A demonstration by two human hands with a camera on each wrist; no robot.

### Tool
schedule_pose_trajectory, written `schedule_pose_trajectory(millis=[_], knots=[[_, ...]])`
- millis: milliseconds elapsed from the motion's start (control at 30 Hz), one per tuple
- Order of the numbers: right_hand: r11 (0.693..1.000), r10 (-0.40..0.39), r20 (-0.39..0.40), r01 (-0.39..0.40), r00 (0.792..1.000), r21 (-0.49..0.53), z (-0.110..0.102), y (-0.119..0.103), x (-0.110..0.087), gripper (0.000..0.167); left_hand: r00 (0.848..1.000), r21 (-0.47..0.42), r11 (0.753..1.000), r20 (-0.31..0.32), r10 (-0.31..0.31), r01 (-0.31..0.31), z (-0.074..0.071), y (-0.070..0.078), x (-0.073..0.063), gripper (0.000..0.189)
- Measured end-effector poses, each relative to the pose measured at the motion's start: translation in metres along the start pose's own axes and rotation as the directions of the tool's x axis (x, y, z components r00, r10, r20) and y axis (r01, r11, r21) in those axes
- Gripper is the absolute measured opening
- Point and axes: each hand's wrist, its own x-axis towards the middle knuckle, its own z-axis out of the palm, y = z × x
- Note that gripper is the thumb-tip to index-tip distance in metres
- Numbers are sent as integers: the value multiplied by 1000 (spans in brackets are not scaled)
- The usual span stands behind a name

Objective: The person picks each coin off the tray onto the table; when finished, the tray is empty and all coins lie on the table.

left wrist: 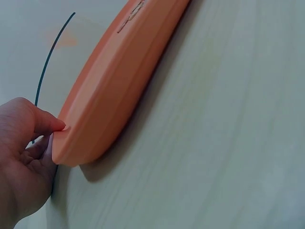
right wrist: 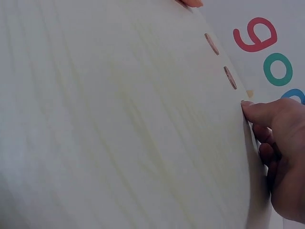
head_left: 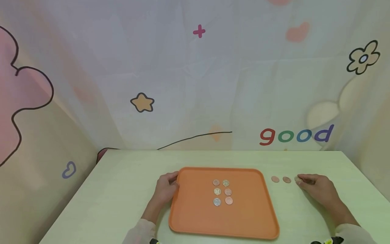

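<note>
An orange tray [head_left: 195, 220] lies on the table with several round coins [head_left: 217, 191] in two columns near its middle, some coppery, some silvery or pale. My left hand [head_left: 166, 188] grips the tray's far left corner; in the left wrist view its thumb [left wrist: 50, 123] presses the rim, with other fingers against the outside. To the right of the tray, two copper-coloured coins [head_left: 286, 180] lie in a row on the table. Beside them my right hand [head_left: 318, 188] pinches another coin [head_left: 297, 180] at the tabletop. Fingers mostly cover that coin in the right wrist view.
The pale table [head_left: 122, 189] runs back to a printed cloth backdrop [head_left: 182, 101] with a star, a flower and the word "good". More cloth [head_left: 61, 142] hangs along the left side. Table surface lies on both sides of the tray.
</note>
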Motion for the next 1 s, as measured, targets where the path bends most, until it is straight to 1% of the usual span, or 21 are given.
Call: schedule_pose_trajectory(millis=[133,267,400,800,900,1000], knots=[[1000,17,16,-17,1000,5,0,-2,1,48,1000,8,1000,-7,2,-1,-1,2,1,51],[1000,28,15,-28,999,11,0,-2,1,48,1000,15,1000,-13,7,-7,-1,3,1,51],[999,29,13,-29,1000,21,2,-2,-1,49,1000,15,1000,-12,-4,4,0,3,0,50],[1000,0,-11,0,1000,18,5,-2,-4,50,1000,12,1000,-12,9,-9,-2,2,0,50],[1000,2,-34,-2,999,13,5,-2,-5,51,1000,13,1000,-8,10,-10,-1,1,1,50],[1000,13,-55,-12,998,18,4,-3,-8,53,1000,20,1000,-2,24,-24,-1,1,1,50]])
